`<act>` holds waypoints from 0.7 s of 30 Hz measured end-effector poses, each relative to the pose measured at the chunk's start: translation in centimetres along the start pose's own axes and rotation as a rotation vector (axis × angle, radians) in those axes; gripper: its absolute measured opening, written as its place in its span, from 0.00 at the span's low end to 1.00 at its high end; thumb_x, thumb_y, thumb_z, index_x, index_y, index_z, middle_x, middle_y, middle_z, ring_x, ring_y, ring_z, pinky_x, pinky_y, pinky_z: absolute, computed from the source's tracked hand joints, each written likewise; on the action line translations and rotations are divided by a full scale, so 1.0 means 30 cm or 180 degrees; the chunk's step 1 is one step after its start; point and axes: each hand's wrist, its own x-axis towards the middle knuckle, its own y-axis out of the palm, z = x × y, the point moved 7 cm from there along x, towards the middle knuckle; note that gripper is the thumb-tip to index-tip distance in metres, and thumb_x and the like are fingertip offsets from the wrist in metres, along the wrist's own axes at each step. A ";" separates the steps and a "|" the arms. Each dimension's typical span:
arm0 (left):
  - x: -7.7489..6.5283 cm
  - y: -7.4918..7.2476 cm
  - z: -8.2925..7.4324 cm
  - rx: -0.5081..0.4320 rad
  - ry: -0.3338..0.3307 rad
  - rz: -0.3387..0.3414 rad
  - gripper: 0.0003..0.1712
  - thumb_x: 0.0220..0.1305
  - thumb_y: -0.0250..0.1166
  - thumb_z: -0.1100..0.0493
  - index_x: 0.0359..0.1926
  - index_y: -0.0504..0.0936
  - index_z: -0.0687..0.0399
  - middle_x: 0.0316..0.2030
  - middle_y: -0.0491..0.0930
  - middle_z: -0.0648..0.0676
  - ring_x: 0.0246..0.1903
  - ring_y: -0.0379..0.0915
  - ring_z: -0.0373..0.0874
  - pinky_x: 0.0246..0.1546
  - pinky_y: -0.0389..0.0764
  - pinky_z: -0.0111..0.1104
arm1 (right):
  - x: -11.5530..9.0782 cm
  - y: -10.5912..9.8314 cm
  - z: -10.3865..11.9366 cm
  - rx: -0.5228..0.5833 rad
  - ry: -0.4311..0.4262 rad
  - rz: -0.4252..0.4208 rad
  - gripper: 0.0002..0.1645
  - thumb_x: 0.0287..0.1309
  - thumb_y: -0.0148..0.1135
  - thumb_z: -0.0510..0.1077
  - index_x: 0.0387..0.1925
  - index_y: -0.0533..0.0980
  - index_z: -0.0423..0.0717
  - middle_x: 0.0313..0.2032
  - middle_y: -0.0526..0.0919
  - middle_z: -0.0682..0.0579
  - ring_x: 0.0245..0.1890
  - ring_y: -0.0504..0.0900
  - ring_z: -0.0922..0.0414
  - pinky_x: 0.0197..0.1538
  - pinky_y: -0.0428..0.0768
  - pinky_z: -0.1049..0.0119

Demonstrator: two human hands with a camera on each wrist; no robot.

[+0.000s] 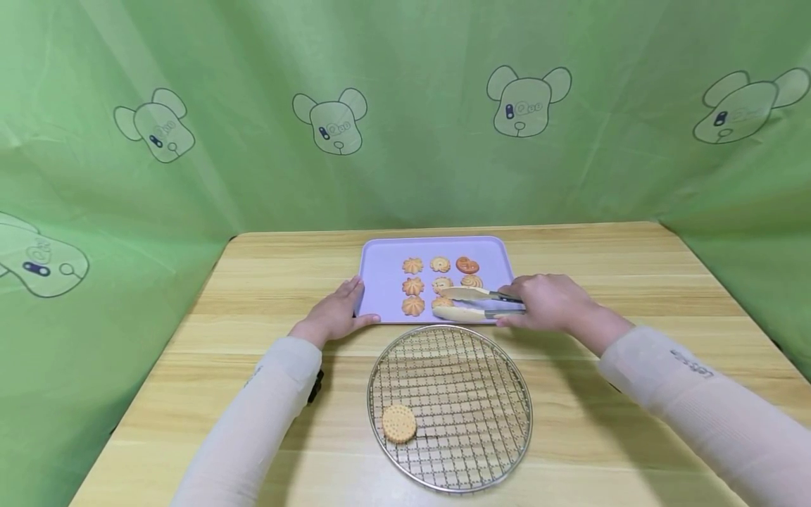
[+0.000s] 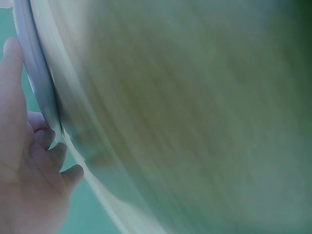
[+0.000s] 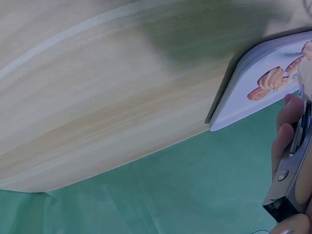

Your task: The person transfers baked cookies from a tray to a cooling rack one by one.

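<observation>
A light wood-grain table [image 1: 684, 303] carries a lilac tray [image 1: 383, 271] and a round wire rack [image 1: 462, 408].

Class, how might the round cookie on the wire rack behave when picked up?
The round cookie looks dry and baked, so it may crumble if squeezed. Being small, it's probably light. Lying flat on the wire rack, it seems unlikely to roll.

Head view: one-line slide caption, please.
Right hand holds tongs at cookies on a lilac tray, left hand at its edge; one round biscuit on a wire rack.
</observation>
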 end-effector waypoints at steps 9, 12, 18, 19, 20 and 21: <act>-0.008 -0.004 -0.006 -0.0041 0.0003 -0.0005 0.53 0.64 0.48 0.30 0.73 0.44 0.64 0.73 0.38 0.59 0.72 0.37 0.54 0.70 0.44 0.41 | -0.023 -0.002 -0.006 0.0006 0.0071 -0.0091 0.39 0.51 0.65 0.66 0.56 0.77 0.44 0.48 0.82 0.43 0.37 0.82 0.47 0.28 0.80 0.55; -0.010 -0.002 -0.004 -0.0033 -0.0011 0.0008 0.53 0.64 0.48 0.30 0.73 0.44 0.64 0.74 0.38 0.59 0.72 0.36 0.54 0.70 0.43 0.40 | -0.029 -0.006 -0.006 0.0026 0.0072 -0.0153 0.39 0.51 0.66 0.65 0.56 0.78 0.43 0.48 0.82 0.42 0.37 0.83 0.46 0.28 0.80 0.55; -0.008 -0.002 -0.003 -0.0035 -0.0009 0.0008 0.53 0.64 0.48 0.30 0.73 0.44 0.64 0.74 0.38 0.59 0.72 0.36 0.53 0.70 0.44 0.41 | -0.038 -0.016 -0.005 0.0059 0.0046 -0.0268 0.39 0.50 0.67 0.65 0.55 0.78 0.42 0.48 0.82 0.41 0.38 0.83 0.44 0.29 0.81 0.53; -0.007 -0.002 -0.004 -0.0037 -0.0004 0.0004 0.53 0.64 0.48 0.30 0.73 0.44 0.64 0.74 0.38 0.59 0.72 0.36 0.54 0.70 0.44 0.41 | -0.039 -0.017 -0.006 0.0058 0.0038 -0.0283 0.39 0.50 0.67 0.65 0.55 0.78 0.43 0.48 0.82 0.42 0.38 0.83 0.44 0.29 0.81 0.53; -0.006 -0.002 -0.004 -0.0037 -0.0001 0.0000 0.53 0.64 0.48 0.30 0.73 0.44 0.64 0.74 0.39 0.59 0.72 0.36 0.54 0.70 0.44 0.41 | -0.040 -0.017 -0.006 0.0056 0.0028 -0.0297 0.39 0.50 0.66 0.66 0.56 0.78 0.43 0.48 0.82 0.42 0.38 0.83 0.44 0.28 0.81 0.54; -0.006 -0.002 -0.004 -0.0036 -0.0001 0.0000 0.53 0.64 0.48 0.30 0.73 0.44 0.64 0.74 0.39 0.59 0.72 0.36 0.54 0.70 0.44 0.41 | -0.041 -0.017 -0.006 0.0051 0.0015 -0.0317 0.39 0.50 0.66 0.66 0.56 0.78 0.43 0.48 0.82 0.42 0.37 0.83 0.45 0.28 0.81 0.54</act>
